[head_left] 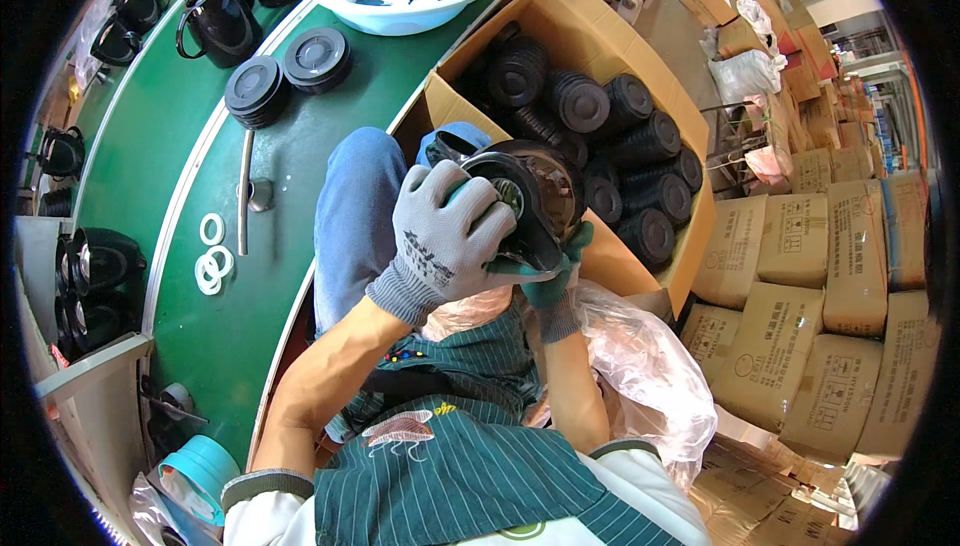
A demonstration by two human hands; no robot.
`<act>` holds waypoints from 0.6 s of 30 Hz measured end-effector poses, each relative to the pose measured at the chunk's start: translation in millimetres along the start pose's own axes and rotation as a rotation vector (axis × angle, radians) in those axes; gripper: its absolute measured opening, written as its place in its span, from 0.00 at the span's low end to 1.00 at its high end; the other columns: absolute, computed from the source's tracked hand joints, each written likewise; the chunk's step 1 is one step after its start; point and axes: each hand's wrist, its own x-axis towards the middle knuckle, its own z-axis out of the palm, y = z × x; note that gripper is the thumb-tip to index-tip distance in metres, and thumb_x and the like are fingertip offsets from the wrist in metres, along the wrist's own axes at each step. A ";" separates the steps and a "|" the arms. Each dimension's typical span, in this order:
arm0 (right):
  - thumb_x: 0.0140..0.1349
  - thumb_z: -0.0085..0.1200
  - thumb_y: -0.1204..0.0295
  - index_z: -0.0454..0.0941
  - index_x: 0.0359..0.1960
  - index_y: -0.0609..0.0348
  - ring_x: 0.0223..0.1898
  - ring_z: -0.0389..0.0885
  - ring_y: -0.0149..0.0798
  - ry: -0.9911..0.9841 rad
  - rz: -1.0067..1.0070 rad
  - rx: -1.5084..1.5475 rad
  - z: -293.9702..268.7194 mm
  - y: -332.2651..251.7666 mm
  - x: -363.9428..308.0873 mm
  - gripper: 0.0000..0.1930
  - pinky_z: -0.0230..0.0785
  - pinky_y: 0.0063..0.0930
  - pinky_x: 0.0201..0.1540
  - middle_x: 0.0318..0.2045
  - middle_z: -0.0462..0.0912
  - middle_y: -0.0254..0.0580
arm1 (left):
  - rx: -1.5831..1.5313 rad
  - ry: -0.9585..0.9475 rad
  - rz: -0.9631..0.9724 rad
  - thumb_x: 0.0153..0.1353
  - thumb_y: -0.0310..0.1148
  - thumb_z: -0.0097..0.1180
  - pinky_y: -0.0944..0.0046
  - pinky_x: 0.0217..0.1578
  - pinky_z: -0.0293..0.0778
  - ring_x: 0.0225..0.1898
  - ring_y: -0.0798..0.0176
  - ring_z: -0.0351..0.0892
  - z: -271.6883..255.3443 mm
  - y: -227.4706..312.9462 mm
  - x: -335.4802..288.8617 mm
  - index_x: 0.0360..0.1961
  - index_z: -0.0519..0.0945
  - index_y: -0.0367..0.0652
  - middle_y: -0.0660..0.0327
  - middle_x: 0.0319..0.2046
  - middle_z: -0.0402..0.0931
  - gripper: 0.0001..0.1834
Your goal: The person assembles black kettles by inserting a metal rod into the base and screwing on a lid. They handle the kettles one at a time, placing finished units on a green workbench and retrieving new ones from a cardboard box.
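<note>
Both my hands wear grey gloves with green palms. They hold a glossy black jug (556, 184) in front of my lap, tilted so its opening faces my left hand. My left hand (440, 236) closes on the jug's rim, its fingers bent at the opening; the fingertips are partly hidden. My right hand (550, 288) grips the jug from the near right side, mostly covered by it. A black handle (452, 146) sticks out at the jug's far left. On the green table (190, 366) lie stacked black round discs (255, 91) and white rings (213, 268).
A light-blue basin (415, 20) of small black-and-white parts stands at the back. Right of my knees an open cardboard box (685, 96) holds black ridged discs. Several black jugs (222, 28) stand far left. A metal rod (245, 191) lies tableside; stacked cartons (775, 346) fill the right.
</note>
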 end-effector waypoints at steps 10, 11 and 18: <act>0.71 0.36 0.31 0.61 0.76 0.53 0.71 0.67 0.51 0.015 -0.030 -0.103 -11.0 2.3 9.0 0.44 0.61 0.54 0.74 0.73 0.67 0.49 | -0.020 0.015 0.006 0.35 0.59 0.77 0.55 0.37 0.71 0.37 0.56 0.75 -3.6 -5.3 4.9 0.31 0.82 0.50 0.64 0.35 0.75 0.29; 0.72 0.40 0.33 0.62 0.75 0.54 0.71 0.68 0.50 0.009 -0.083 -0.145 -9.9 2.2 7.8 0.43 0.63 0.53 0.73 0.73 0.67 0.50 | -0.016 0.034 -0.022 0.34 0.59 0.77 0.55 0.38 0.72 0.37 0.56 0.75 -5.1 -3.5 2.7 0.32 0.82 0.50 0.64 0.36 0.76 0.30; 0.74 0.35 0.34 0.61 0.76 0.47 0.73 0.65 0.47 -0.053 -0.298 -0.639 34.7 4.6 1.2 0.39 0.59 0.48 0.76 0.74 0.65 0.42 | 0.070 0.012 -0.154 0.31 0.61 0.81 0.49 0.58 0.69 0.56 0.51 0.72 -19.1 -6.4 -23.8 0.48 0.88 0.53 0.60 0.55 0.76 0.40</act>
